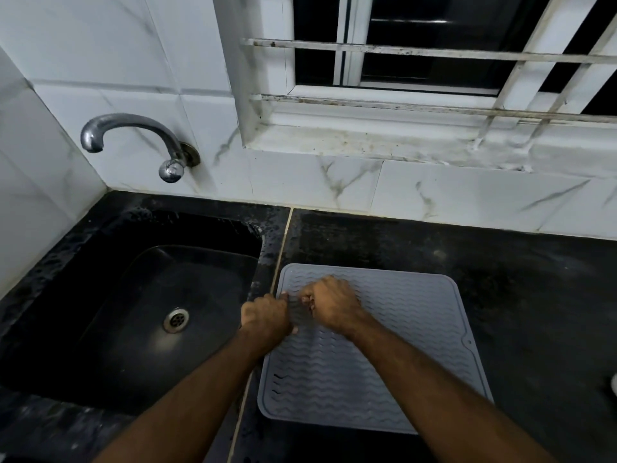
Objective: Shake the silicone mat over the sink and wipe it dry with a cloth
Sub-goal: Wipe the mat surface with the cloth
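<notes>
The black tabletop (467, 279) carries the grey silicone mat (384, 362), which lies flat just right of the sink (100, 262), its left edge running along the pale seam between basin and counter. The mat is close to square, with its slightly longer side running from the near edge toward the wall; a small tab or notch shows at its right edge. The sink lies to the left of both hands, so the lift would carry the mat leftward over the basin, whose drain (176, 319) sits low in the middle, with the tap (133, 142) on the wall behind.

Both hands meet at the mat's left edge, toward its far corner. The left hand (267, 315) is nearer the sink, fingers curled at the very edge and apparently gripping it. The right hand (334, 305) sits just beside it on the ribbed surface, fingers curled under; it looks to be pinching the mat, though blur hides the contact.

By my reading the shake has not begun, and no cloth is in view. No brand, label or writing can be read anywhere
</notes>
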